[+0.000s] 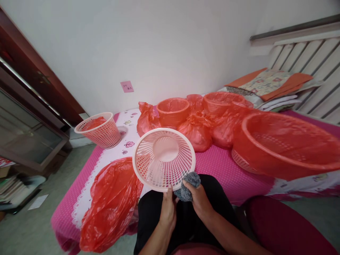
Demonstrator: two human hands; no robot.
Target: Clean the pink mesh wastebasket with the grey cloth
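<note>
Bedcover (217, 166), pink-dotted, behind mesh basket (164, 159) and grey cloth (187, 187), white wall (159, 42) beyond

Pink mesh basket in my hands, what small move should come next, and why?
Probably slide the grey cloth along the rim of the pink mesh basket: the right hand presses it against the rim's near edge, and the left hand pinches the rim beside it, holding the basket tilted, opening towards you.

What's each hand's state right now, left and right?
Left hand: closed on the rim of the pink basket.
Right hand: closed on a grey cloth, held at the basket's rim.
</note>
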